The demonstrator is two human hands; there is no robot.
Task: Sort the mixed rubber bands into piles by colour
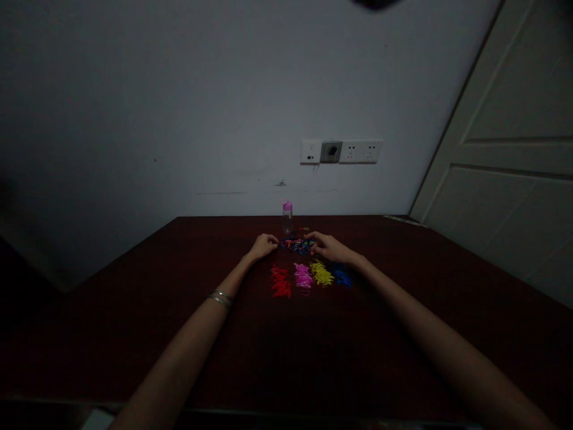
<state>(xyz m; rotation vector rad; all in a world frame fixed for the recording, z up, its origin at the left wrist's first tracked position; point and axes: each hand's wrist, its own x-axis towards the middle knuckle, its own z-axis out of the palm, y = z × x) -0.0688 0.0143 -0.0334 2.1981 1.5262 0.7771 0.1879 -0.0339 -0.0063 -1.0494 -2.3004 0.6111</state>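
A mixed pile of small coloured loops, which look like elastic hair bands, lies on the dark red table between my two hands. My left hand is at the pile's left edge, thumb and fingers pressed together; whatever they may hold is too small to make out. Over the right edge of the pile, my right hand has its forefinger stretched out and apart from the thumb. Nearer to me are separate heaps of red bands, pink bands, yellow bands and blue bands, the blue one partly below my right wrist.
Behind the pile stands a clear bottle with a pink cap. A loose band or two lie beside its base. The table meets a pale wall with sockets. To the right is a panelled door.
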